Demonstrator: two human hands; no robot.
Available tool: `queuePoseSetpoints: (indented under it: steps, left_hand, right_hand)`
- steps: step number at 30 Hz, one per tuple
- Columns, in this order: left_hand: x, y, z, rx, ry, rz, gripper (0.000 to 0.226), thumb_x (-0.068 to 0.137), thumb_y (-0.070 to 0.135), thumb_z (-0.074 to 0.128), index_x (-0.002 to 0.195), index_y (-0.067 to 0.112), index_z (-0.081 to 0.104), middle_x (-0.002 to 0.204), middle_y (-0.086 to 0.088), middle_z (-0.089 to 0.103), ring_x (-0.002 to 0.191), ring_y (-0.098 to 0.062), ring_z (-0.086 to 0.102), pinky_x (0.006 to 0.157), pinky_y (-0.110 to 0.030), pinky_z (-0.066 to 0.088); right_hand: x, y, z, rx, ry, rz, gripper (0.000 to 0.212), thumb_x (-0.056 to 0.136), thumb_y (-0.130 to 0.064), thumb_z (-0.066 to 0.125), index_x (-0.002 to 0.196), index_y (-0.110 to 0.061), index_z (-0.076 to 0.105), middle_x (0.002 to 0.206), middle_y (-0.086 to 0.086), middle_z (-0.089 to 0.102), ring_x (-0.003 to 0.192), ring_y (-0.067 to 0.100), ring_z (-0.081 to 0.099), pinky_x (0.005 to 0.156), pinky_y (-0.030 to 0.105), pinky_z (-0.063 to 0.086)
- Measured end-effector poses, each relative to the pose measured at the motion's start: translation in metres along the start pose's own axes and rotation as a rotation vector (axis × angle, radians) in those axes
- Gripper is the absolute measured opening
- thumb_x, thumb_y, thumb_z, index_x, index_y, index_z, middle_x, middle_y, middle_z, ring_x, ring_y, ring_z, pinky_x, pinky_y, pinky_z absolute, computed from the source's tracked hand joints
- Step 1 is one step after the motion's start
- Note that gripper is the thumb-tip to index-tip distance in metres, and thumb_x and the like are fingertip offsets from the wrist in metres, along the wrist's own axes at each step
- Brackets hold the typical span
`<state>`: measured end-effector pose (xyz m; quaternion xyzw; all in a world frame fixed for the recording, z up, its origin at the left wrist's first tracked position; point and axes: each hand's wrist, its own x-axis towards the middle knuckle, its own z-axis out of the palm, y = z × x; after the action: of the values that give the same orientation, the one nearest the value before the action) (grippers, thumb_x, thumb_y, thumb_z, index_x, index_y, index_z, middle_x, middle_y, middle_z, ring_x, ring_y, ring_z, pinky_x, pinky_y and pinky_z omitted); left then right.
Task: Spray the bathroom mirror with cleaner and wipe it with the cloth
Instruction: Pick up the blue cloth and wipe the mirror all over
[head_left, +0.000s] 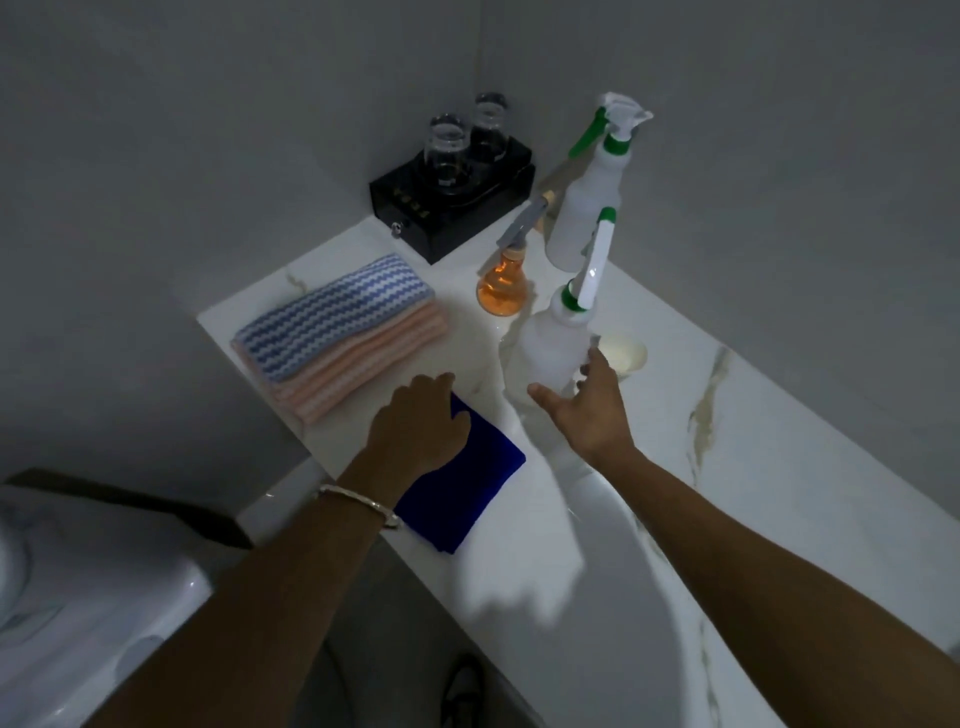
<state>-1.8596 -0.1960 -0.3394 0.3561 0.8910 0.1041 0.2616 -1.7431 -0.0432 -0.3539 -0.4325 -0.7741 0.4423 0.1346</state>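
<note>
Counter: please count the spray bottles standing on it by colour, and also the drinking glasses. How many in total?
White spray bottles: 2
Orange spray bottle: 1
Clear glasses: 2
Total: 5

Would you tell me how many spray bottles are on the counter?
3. A white spray bottle at the right hand, a taller white spray bottle behind it by the wall, and a small orange spray bottle left of them. None seems hidden.
</note>
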Motion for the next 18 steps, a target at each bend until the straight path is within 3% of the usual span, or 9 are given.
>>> queuePoseSetpoints:
  steps: [3, 6, 10, 12, 15, 18]
  left_hand:
    - [-0.015, -0.011, 0.023, -0.037, -0.093, -0.065, 0.06, 0.098, 0.037, 0.038, 0.15, 0.018, 0.015, 0.152, -0.007, 0.022, 0.135, -0.026, 0.027, 0.108, -0.041, 0.029]
    - [-0.018, -0.026, 0.038, -0.033, -0.065, -0.095, 0.059, 0.098, 0.036, 0.039, 0.149, 0.017, 0.017, 0.152, -0.007, 0.021, 0.135, -0.026, 0.026, 0.108, -0.041, 0.03]
    - [-0.016, -0.044, 0.049, -0.013, -0.019, -0.124, 0.06, 0.098, 0.035, 0.041, 0.149, 0.016, 0.017, 0.154, -0.009, 0.017, 0.139, -0.027, 0.022, 0.111, -0.041, 0.027]
    - [-0.013, -0.049, 0.052, -0.039, -0.015, -0.12, 0.061, 0.098, 0.034, 0.041, 0.149, 0.016, 0.014, 0.154, -0.01, 0.017, 0.138, -0.028, 0.023, 0.111, -0.042, 0.027]
    - [-0.006, -0.054, 0.059, -0.121, -0.076, -0.125, 0.062, 0.099, 0.033, 0.041, 0.15, 0.016, 0.01, 0.151, -0.013, 0.022, 0.133, -0.031, 0.031, 0.107, -0.044, 0.032]
    - [0.002, -0.055, 0.068, -0.101, -0.085, -0.154, 0.063, 0.099, 0.036, 0.04, 0.15, 0.014, 0.009, 0.147, -0.017, 0.028, 0.129, -0.034, 0.034, 0.103, -0.045, 0.035]
  right_hand:
    - [-0.015, 0.016, 0.008, -0.135, -0.078, 0.072, 0.071, 0.081, -0.033, 0.072, 0.138, -0.007, 0.038, 0.133, 0.01, 0.049, 0.117, 0.024, 0.051, 0.094, 0.03, 0.042]
    - [-0.025, 0.03, 0.018, -0.22, -0.227, 0.139, 0.066, 0.086, -0.037, 0.064, 0.14, -0.009, 0.038, 0.136, 0.012, 0.048, 0.121, 0.025, 0.049, 0.1, 0.034, 0.041]
    - [-0.032, 0.033, 0.035, -0.26, -0.326, 0.167, 0.059, 0.09, -0.029, 0.059, 0.141, -0.008, 0.038, 0.137, 0.012, 0.046, 0.121, 0.024, 0.049, 0.089, 0.023, 0.037]
    - [-0.033, 0.033, 0.043, -0.303, -0.357, 0.187, 0.052, 0.091, -0.024, 0.058, 0.136, -0.001, 0.043, 0.129, 0.015, 0.052, 0.114, 0.027, 0.053, 0.085, 0.025, 0.04]
    - [-0.035, 0.041, 0.055, -0.325, -0.361, 0.194, 0.032, 0.086, -0.02, 0.059, 0.109, 0.001, 0.054, 0.105, 0.015, 0.058, 0.093, 0.032, 0.058, 0.077, 0.035, 0.048]
    - [-0.035, 0.046, 0.063, -0.329, -0.366, 0.207, 0.034, 0.087, -0.024, 0.06, 0.11, -0.001, 0.053, 0.107, 0.013, 0.056, 0.09, 0.028, 0.058, 0.07, 0.03, 0.046]
